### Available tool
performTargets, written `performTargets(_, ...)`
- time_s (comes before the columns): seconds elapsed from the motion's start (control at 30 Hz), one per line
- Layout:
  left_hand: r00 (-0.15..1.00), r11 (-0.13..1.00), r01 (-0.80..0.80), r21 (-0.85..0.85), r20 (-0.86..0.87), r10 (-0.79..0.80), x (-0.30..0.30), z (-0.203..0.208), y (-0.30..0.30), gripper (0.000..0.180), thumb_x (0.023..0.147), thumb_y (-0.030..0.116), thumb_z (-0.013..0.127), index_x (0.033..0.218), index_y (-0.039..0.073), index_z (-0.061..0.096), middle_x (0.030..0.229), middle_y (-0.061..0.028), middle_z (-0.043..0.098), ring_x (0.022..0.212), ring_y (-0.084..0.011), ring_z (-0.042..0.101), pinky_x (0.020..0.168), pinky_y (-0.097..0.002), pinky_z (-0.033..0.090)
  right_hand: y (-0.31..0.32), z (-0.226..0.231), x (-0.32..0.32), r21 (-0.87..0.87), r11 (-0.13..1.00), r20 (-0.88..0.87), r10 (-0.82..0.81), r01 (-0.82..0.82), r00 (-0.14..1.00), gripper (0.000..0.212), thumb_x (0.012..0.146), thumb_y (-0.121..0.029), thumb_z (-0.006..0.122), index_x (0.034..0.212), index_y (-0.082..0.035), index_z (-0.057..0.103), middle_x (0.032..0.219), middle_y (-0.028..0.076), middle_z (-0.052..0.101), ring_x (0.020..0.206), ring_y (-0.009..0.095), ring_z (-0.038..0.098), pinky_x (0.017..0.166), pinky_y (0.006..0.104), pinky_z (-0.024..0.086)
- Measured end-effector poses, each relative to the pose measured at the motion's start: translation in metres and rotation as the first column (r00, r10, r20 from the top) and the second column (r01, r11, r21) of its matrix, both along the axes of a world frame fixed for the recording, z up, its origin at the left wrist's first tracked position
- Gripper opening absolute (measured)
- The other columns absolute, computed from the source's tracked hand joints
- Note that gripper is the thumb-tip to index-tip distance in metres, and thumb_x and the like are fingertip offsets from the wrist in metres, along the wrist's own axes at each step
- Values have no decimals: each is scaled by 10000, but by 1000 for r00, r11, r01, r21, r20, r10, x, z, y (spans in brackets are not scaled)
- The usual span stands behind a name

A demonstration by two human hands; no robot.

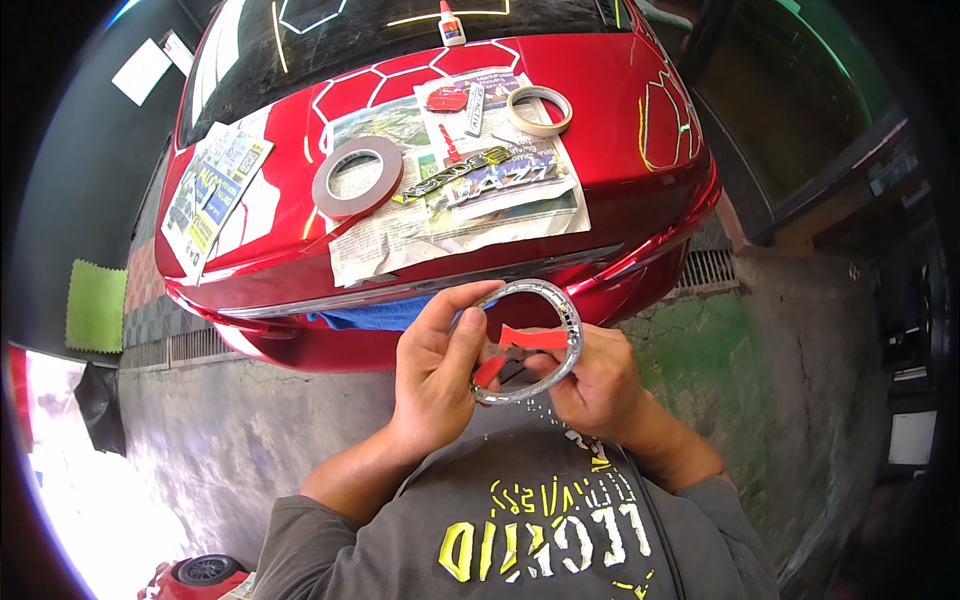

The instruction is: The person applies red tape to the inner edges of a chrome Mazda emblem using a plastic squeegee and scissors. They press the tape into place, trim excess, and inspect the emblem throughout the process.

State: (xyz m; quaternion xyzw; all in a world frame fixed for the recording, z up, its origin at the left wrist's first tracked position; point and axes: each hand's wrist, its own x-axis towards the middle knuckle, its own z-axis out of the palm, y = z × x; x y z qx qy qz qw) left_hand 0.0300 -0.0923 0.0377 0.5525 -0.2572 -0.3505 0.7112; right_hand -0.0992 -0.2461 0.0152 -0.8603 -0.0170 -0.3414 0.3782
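In front of my chest I hold a chrome oval ring, apparently a car emblem [573, 318], tilted with its open middle showing. My left hand [435, 365] is closed on the ring's left side, thumb bent over the rim. My right hand [600, 382] is closed round its right side, the fingertips partly hidden behind it. A red strip of tape [540, 339] crosses the opening from the right rim. A shorter red piece [488, 372] shows by my left fingertips. Whether the strips are stuck to the ring, I cannot tell.
On the red car's rear lid [620, 120] lies newspaper [400, 245] bearing lettering badges [520, 185], a silver badge [474, 108], a grey tape roll [325, 190] and a masking tape roll [563, 117]. A glue bottle [452, 30] stands beyond. A blue cloth [370, 314] hangs below.
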Motion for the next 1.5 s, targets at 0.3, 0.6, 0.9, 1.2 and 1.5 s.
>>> performTargets(0.3, 1000, 1000, 17, -13, -8, -17, 3, -7, 3, 318, 1162, 191, 473, 1394, -3, 570, 720, 16, 608, 616, -21, 512, 574, -211, 410, 8, 2, -1, 109, 992, -44, 69, -64, 997, 229, 889, -25, 763, 1116, 6, 746, 900, 167, 746, 741, 354, 723, 642, 416, 562)
performTargets(0.6, 1000, 1000, 27, -4, -9, -27, 3, -2, 11, 318, 1162, 200, 476, 1390, -2, 568, 781, -1, 649, 633, -14, 528, 580, -206, 425, 15, 4, -1, 75, 996, -79, 46, -40, 996, 198, 914, -56, 762, 1103, 2, 748, 879, 166, 738, 737, 358, 720, 645, 422, 561)
performTargets(0.9, 999, 999, 0, -40, 34, 1, 6, -14, 20, 304, 1161, 178, 476, 1390, 3, 573, 768, 29, 611, 645, -2, 521, 606, -189, 424, 16, -6, -10, 87, 996, -181, 31, -15, 983, 228, 965, -98, 713, 1157, 19, 751, 896, 147, 782, 777, 303, 771, 690, 378, 588)
performTargets(1.2, 999, 1000, -13, -26, 36, 14, -2, -11, 23, 305, 1158, 173, 484, 1388, -6, 574, 877, 15, 653, 711, 4, 545, 638, -187, 442, 29, 0, -8, 121, 992, -98, 46, -34, 994, 222, 913, -55, 745, 1129, -3, 750, 879, 160, 749, 739, 351, 731, 660, 413, 580)
performTargets(1.5, 999, 999, 9, -30, 45, -8, -9, -8, 25, 307, 1157, 164, 480, 1403, -1, 561, 974, -16, 674, 695, -7, 554, 614, -192, 454, 34, 2, -14, 151, 988, -89, 29, -15, 996, 168, 937, -85, 754, 1079, 4, 757, 827, 164, 728, 711, 351, 716, 631, 424, 550)
